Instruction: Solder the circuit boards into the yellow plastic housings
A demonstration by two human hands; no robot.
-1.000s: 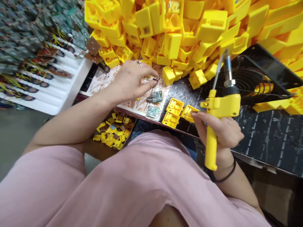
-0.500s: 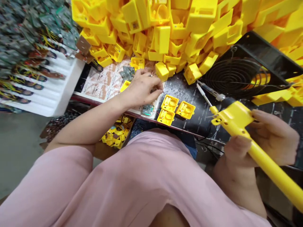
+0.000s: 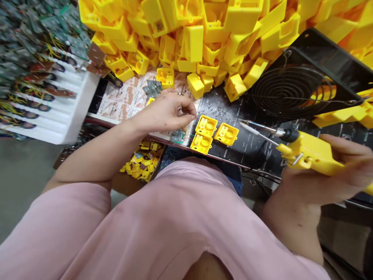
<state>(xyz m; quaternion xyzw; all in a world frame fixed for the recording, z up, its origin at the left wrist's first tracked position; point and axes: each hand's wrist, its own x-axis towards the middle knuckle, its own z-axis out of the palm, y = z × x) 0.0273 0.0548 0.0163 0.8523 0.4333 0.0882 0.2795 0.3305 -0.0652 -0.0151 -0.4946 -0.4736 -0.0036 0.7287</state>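
Observation:
My right hand (image 3: 329, 179) is wrapped around a yellow soldering gun (image 3: 309, 149). Its metal tip and thin white feed tube point left over the black mat. My left hand (image 3: 171, 111) hovers above the table edge with thumb and fingers curled together in a pinch. Whatever is between those fingertips is too small to make out. Just below it lies a small green circuit board (image 3: 178, 136), with thin wires running toward the small open yellow housings. Of these, two touch, one above the other (image 3: 206, 125), (image 3: 201, 144), and a third yellow housing (image 3: 226, 134) sits to their right.
A large heap of yellow housings (image 3: 194, 42) covers the back. A black fan (image 3: 291, 85) stands at right. Left, a white foam tray (image 3: 78, 105) bears boards with wires. Grey circuit boards (image 3: 152, 89) lie behind my left hand. Below the edge, a box holds yellow parts (image 3: 141, 165).
The soldering gun has turned in my right hand, its body now more level and shifted right. My left hand has moved slightly left and stays pinched; the view has shifted a little.

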